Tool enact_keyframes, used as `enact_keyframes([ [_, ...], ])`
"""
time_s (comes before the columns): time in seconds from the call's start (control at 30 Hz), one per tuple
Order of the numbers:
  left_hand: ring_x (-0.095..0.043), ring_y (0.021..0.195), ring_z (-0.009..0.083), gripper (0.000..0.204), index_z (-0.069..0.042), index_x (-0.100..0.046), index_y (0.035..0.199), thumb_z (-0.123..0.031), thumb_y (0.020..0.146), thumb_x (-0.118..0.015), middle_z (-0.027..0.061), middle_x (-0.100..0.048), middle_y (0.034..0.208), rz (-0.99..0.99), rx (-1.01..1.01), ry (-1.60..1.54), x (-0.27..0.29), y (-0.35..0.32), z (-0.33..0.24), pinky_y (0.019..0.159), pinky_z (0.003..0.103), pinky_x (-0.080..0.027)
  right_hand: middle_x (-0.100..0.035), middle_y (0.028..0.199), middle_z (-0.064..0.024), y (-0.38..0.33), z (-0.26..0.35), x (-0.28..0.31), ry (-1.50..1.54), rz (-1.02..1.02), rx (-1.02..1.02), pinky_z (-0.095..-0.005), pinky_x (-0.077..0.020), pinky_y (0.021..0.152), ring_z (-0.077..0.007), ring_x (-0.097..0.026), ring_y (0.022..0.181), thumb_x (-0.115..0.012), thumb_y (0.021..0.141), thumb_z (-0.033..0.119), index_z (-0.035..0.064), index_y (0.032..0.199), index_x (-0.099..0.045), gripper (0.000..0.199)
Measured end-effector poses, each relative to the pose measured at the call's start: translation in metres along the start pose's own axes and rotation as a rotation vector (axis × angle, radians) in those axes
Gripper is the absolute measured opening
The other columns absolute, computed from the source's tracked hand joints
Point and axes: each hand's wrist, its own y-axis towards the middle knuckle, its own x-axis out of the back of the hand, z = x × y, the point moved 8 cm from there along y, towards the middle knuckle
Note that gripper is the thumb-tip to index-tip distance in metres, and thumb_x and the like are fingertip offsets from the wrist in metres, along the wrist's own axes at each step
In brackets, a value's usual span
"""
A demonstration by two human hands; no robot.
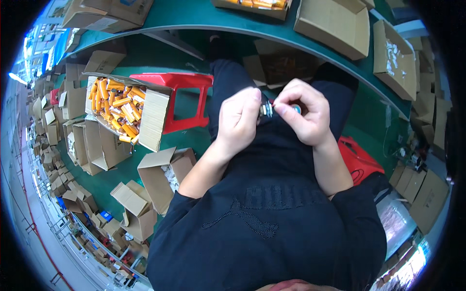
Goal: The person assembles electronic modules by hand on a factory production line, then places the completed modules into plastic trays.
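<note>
Over the lap (281, 145) I see the left hand (239, 118) clamped on a small part (267, 109) and the right hand (307, 114) pinching its end, with a box (158, 119) of orange tubes (116, 103) by a red stool (170, 78), and a carton (332, 22) at the table's (194, 17) near edge.

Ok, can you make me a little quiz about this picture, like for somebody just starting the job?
1. What colour are the cylinders in the open carton on the person's left?
2. True or false: the left hand and the right hand are both wearing gloves.
3. What lies in the rightmost shallow carton by the table?
a) blue bottles
b) small white pieces
c) green cups

Key:
1. Orange.
2. False: both are bare.
3. b
</note>
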Motion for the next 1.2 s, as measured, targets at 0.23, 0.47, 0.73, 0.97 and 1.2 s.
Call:
enact_keyframes([
  [0.23, -0.035, 0.055, 0.0127, 0.048, -0.011, -0.045, 0.067, -0.02, 0.112, -0.031, 0.0042, -0.046, 0.067, -0.033, 0.109, -0.972, 0.006, -0.004, 0.01, 0.055, 0.028, -0.032, -0.062, 0.078, -0.0063, -0.024, 0.029, 0.017, -0.232, -0.083, 0.06, -0.0265, -0.0439, 0.06, -0.0171, -0.053, 0.064, -0.069, 0.09, 0.005, 0.0018, 0.092, -0.068, 0.004],
  [0.47, -0.029, 0.049, 0.0082, 0.054, -0.014, -0.042, 0.065, -0.028, 0.115, -0.028, 0.0019, -0.041, 0.066, -0.099, 0.1, -0.759, 0.033, -0.022, 0.003, 0.053, 0.027, -0.029, -0.061, 0.111, -0.0145, -0.066, -0.125, 0.072, 0.717, -0.549, -0.628, -0.029, -0.0502, 0.078, -0.0235, -0.06, 0.087, -0.061, 0.099, 0.019, -0.0003, 0.127, -0.056, 0.035],
  [0.73, -0.032, 0.05, 0.0091, 0.055, -0.014, -0.044, 0.068, -0.042, 0.114, -0.029, 0.0016, -0.042, 0.069, -0.129, 0.232, -0.879, 0.024, -0.037, 0.02, 0.054, 0.026, -0.029, -0.054, 0.123, -0.0179, -0.069, -0.22, 0.082, 1.037, -0.787, -0.991, -0.0306, -0.0501, 0.086, -0.0269, -0.061, 0.1, -0.059, 0.102, 0.026, -0.0007, 0.14, -0.045, 0.048],
  [0.97, -0.037, 0.054, 0.0101, 0.036, -0.016, -0.041, 0.076, -0.028, 0.108, -0.05, 0.0001, -0.044, 0.072, -0.246, 0.112, -0.795, 0.02, -0.008, 0.001, 0.055, 0.025, -0.031, -0.057, 0.109, -0.013, -0.068, -0.257, 0.071, 0.878, -0.7, -0.929, -0.0283, -0.0476, 0.074, -0.0214, -0.059, 0.086, -0.059, 0.101, 0.023, 0.0009, 0.129, -0.052, 0.037],
  [1.2, -0.045, 0.06, 0.0099, 0.034, -0.016, -0.038, 0.084, 0.005, 0.089, -0.064, -0.0016, -0.044, 0.074, -0.399, -0.007, -0.325, 0.054, 0.095, 0.02, 0.057, 0.023, -0.039, -0.06, 0.096, -0.008, -0.081, -0.293, 0.078, 0.672, -0.483, -0.926, -0.026, -0.045, 0.062, -0.0159, -0.057, 0.073, -0.059, 0.101, 0.02, 0.0026, 0.119, -0.059, 0.025],
])
